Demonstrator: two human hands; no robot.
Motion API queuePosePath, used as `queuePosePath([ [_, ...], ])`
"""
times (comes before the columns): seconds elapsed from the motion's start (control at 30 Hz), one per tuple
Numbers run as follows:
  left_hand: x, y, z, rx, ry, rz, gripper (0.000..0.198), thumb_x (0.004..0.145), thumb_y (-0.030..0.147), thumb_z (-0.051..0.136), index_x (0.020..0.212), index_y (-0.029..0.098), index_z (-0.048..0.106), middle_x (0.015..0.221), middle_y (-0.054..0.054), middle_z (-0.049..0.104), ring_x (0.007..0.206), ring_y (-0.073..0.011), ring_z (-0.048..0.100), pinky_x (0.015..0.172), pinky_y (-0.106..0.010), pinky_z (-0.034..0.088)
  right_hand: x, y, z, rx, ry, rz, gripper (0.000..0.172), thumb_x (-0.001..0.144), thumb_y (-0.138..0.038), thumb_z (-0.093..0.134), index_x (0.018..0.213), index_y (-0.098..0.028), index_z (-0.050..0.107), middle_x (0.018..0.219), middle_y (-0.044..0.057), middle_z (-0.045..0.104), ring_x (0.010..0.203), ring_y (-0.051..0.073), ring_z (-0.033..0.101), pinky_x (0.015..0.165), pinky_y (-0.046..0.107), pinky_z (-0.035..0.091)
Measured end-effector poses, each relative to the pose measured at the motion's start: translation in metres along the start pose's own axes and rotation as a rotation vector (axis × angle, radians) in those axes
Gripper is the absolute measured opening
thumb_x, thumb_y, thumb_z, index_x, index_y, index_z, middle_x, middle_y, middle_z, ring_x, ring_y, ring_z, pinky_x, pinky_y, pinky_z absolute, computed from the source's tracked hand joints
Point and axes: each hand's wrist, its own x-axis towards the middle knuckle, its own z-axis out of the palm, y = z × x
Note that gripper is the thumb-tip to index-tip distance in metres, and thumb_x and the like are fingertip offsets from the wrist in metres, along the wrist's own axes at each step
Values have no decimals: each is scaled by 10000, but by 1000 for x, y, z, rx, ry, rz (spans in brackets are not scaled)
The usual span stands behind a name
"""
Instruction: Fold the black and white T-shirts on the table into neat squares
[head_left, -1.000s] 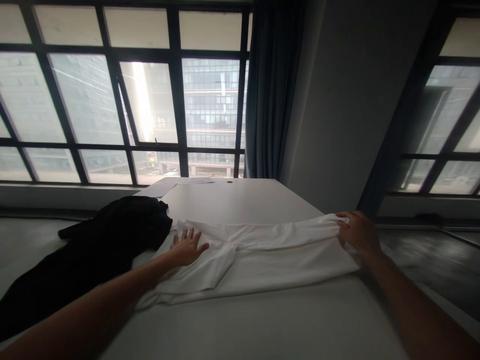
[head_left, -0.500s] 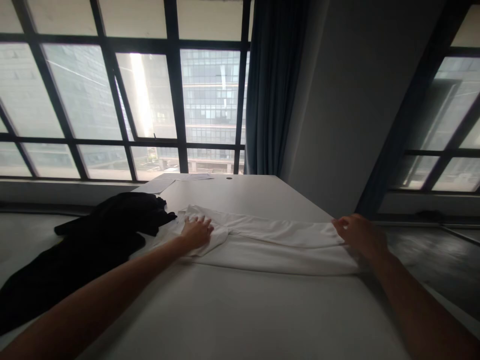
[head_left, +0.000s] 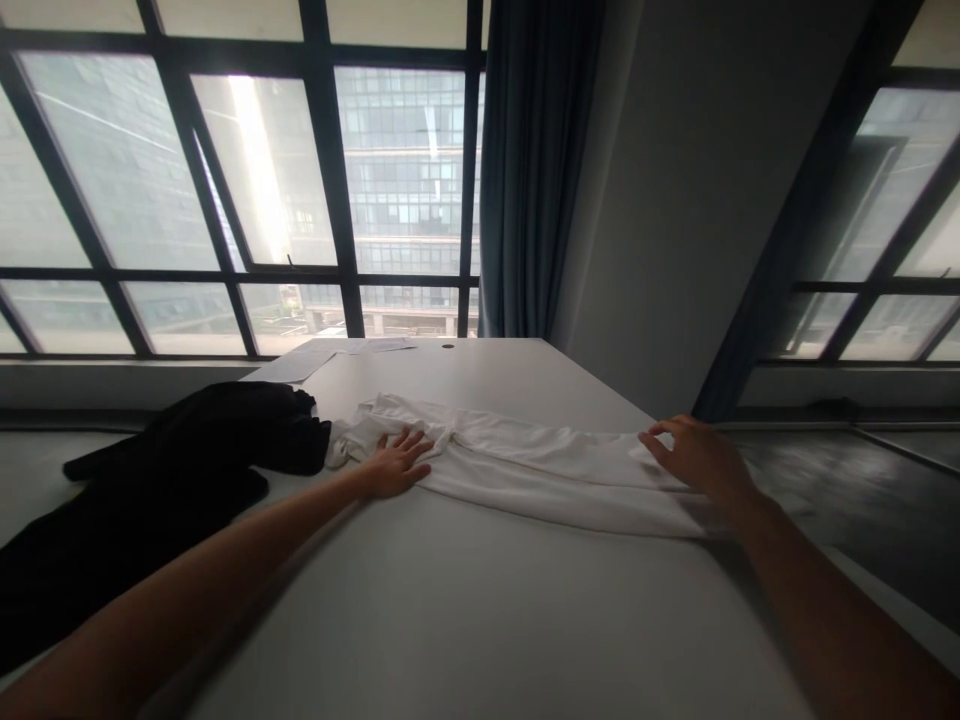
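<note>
The right end of the white cloth (head_left: 540, 470) is partly hidden behind the right hand (head_left: 694, 458) and its wrist, close to the right edge of the pale surface (head_left: 465, 620); in this dim part I cannot tell whether the bent thumb and fingers are pinching the fabric or only resting near it. The left hand (head_left: 396, 468) is easier to read: palm down, fingers spread over the left part of the cloth at its near side, it covers some of the folds there. Both forearms are cut off by the border of the view, and so is the near edge of the surface. The white cloth lies across the surface as a long, narrow strip, thin and soft, with shallow wrinkles along its length; its left end is more crumpled. Just beside this end, a black cloth (head_left: 150, 500) covers a stretch of the left edge, so dark that its folds are almost lost, and the left border cuts it. Flat papers (head_left: 289, 367) lie at the far left corner, and a small round dark spot (head_left: 448, 346) is near the far edge. Beyond, a blue curtain (head_left: 532, 180) hangs in vertical pleats beside a dark-framed window (head_left: 397, 170).
</note>
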Motion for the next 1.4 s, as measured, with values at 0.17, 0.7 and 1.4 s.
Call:
queuePosePath([
  [0.17, 47, -48, -6, -3, -23, 169, 588, 993, 536, 241, 1543, 330, 256, 1643, -20, 121, 1513, -230, 40, 1192, -494, 12, 1, 2, 9, 46, 30, -77, 330, 850, -485, 506, 860, -225, 708, 1020, 77, 714, 885, 258, 658, 751, 364, 475],
  [0.7, 91, -25, -8, 57, 143, -469, 672, 937, 611, 244, 1460, 225, 416, 1526, -210, 377, 1319, -457, 406, 971, -689, 321, -19, -76, 34, 502, -235, -534, 349, 909, -415, 505, 1115, -218, 706, 1178, 111, 696, 1088, 272, 637, 979, 434, 490],
  [1.4, 98, 72, 9, -69, -11, 309, 664, 963, 647, 270, 1534, 310, 298, 1640, -27, 165, 1502, -332, 82, 1175, -559, 105, -16, -69, 43, 481, -225, -474, 392, 937, -453, 457, 1105, -200, 704, 1178, 130, 694, 1101, 285, 632, 986, 471, 486],
])
